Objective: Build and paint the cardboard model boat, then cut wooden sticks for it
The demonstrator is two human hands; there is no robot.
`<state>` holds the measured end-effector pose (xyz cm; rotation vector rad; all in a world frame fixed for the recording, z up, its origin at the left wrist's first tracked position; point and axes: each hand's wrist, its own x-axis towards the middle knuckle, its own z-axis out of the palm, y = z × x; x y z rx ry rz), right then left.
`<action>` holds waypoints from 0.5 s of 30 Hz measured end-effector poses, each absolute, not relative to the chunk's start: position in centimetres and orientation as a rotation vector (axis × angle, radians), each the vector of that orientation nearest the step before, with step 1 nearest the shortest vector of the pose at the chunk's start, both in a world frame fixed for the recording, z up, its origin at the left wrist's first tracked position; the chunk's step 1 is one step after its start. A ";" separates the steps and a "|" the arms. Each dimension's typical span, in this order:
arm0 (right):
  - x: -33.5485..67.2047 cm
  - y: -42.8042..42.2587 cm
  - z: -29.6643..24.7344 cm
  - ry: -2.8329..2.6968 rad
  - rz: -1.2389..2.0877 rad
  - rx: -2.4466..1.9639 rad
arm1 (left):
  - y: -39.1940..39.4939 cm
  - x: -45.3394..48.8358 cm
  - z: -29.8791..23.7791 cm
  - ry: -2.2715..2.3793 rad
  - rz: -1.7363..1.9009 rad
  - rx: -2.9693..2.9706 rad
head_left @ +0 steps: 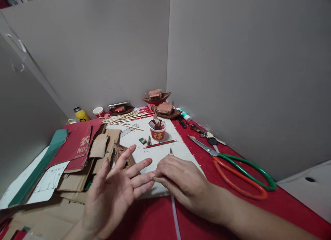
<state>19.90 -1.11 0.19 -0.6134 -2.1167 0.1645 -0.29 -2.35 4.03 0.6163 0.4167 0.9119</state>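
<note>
Left hand point(113, 195) near, fingers spread wide, holding nothing | right hand point(181, 179) closed on thin white stick point(175, 216) | green-and-orange scissors point(240, 171) further right

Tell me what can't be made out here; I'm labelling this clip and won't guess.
Head view: right hand covers its grip; only a pointed tip shows beyond the fingers.
White rod: top under that hand, bottom cut by the frame edge.
Cup contents: too small.
Cardboard: partly behind the left hand.
</note>
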 end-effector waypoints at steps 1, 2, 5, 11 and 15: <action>19.9 -1.2 0.3 -2.116 0.159 -0.611 | -2.3 -0.3 4.1 0.424 0.905 0.612; 19.9 -1.3 0.4 -2.109 0.152 -0.603 | -2.3 -0.3 4.2 0.431 0.895 0.610; 20.3 -1.6 0.8 -2.063 0.153 -0.589 | -2.2 -0.5 4.8 0.461 0.878 0.622; 21.2 -1.7 2.0 -1.715 0.305 -0.818 | -1.8 -1.2 5.7 0.604 1.090 0.727; 21.0 -1.8 2.3 -1.638 0.654 -0.841 | -3.7 -2.0 5.6 0.733 1.280 0.881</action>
